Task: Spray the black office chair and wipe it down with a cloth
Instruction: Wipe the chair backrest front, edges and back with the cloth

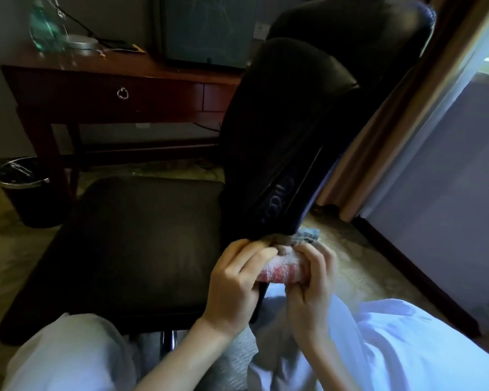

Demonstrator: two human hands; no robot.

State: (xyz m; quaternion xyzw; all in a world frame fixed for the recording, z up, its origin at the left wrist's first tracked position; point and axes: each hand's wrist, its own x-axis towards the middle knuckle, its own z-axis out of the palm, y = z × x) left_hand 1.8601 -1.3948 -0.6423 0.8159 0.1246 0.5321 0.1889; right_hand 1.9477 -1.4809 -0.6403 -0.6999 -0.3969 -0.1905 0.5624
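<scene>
One chair, seemingly one cloth

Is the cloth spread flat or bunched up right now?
Bunched up: the cloth is rolled into a wad, gripped by the left hand and right hand against the chair backrest's lower edge.

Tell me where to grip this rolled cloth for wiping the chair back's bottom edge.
Grip the cloth at its two ends, from the near side, as left hand and right hand do: it lies rolled crosswise against the backrest's lower edge.
</scene>
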